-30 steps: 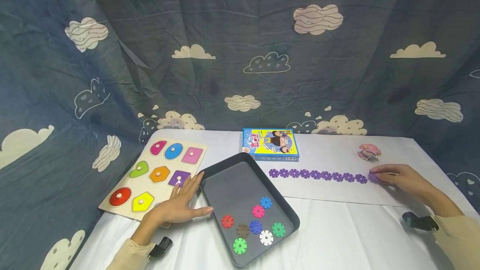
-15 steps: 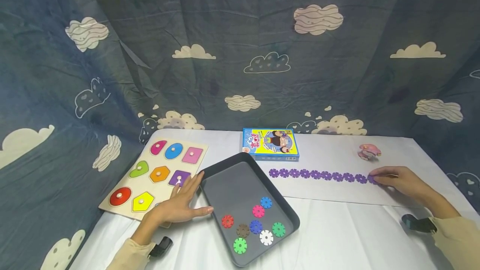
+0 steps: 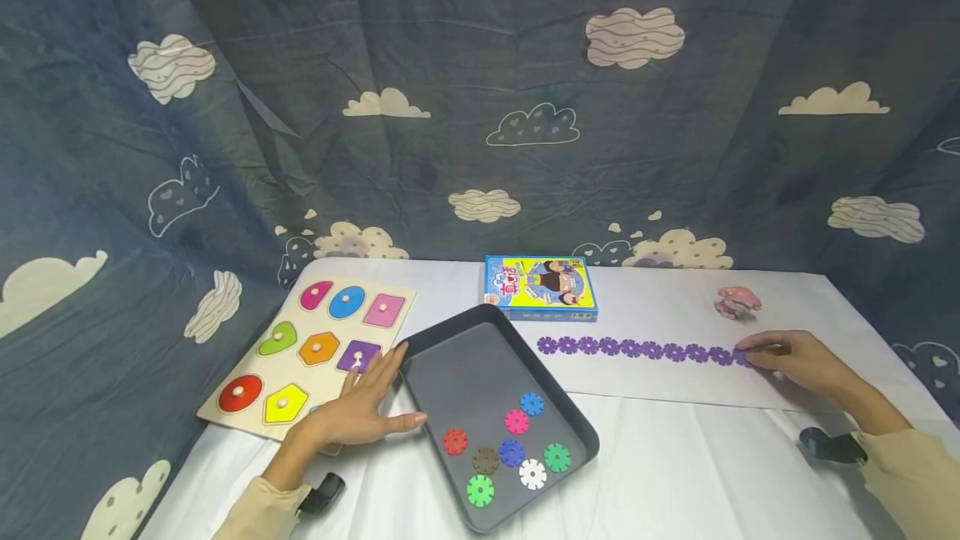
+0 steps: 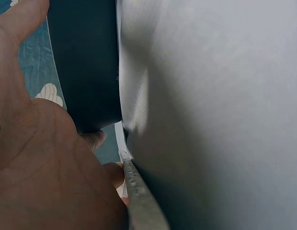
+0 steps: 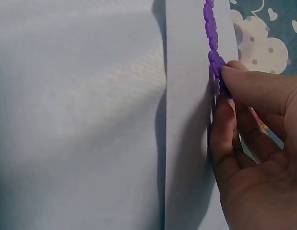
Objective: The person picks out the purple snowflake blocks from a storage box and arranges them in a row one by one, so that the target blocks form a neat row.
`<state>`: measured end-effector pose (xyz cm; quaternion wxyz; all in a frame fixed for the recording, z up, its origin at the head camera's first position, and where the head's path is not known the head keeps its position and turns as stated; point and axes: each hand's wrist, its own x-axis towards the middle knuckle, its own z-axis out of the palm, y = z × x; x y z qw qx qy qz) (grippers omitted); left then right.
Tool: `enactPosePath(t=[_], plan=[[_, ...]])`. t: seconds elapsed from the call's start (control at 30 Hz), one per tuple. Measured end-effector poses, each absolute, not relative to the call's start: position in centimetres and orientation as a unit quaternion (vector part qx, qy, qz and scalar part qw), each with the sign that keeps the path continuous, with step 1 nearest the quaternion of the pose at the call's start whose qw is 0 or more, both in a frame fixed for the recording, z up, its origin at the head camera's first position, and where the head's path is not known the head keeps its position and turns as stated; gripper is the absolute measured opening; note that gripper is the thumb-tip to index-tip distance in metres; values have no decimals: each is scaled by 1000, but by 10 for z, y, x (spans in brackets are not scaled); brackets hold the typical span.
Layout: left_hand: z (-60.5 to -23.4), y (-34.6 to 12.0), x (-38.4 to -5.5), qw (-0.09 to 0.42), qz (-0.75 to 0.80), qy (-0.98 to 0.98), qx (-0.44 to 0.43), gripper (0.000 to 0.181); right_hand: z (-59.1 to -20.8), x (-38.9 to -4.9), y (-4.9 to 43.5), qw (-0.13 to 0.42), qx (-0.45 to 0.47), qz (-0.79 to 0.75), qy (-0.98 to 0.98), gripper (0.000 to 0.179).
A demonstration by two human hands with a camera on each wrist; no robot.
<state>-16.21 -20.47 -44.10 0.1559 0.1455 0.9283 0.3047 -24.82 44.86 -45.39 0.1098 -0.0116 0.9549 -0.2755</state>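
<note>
A row of purple snowflake discs (image 3: 632,348) lies across the white table, right of the dark grey tray (image 3: 465,373). My right hand (image 3: 798,365) pinches the purple disc at the row's right end between thumb and fingers; in the right wrist view this end disc (image 5: 225,88) tilts against its neighbour. Whether the two are locked together cannot be made out. With fingers spread straight, my left hand (image 3: 352,419) rests against the tray's left edge. In the left wrist view the tray's outer wall (image 4: 86,62) stands beside the thumb and palm.
Several loose discs in other colours, such as a white disc (image 3: 532,474), lie in the tray. A wooden shape puzzle (image 3: 307,323) is partly under my left hand. Behind the row are a blue-and-yellow box (image 3: 540,286) and a small pink toy (image 3: 738,302). A cloud-patterned curtain (image 3: 420,173) closes the back.
My right hand has moved slightly left, bringing its purple disc from just beside the row up against the last disc. The left hand and tray have stayed in place.
</note>
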Motion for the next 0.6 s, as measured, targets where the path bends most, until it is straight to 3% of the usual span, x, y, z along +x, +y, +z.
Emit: enactPosePath(t=[0.6], plan=[[-443,-205,-161,151,305,929,147,113,-456,-245,443,93,-17,-270,958,45]])
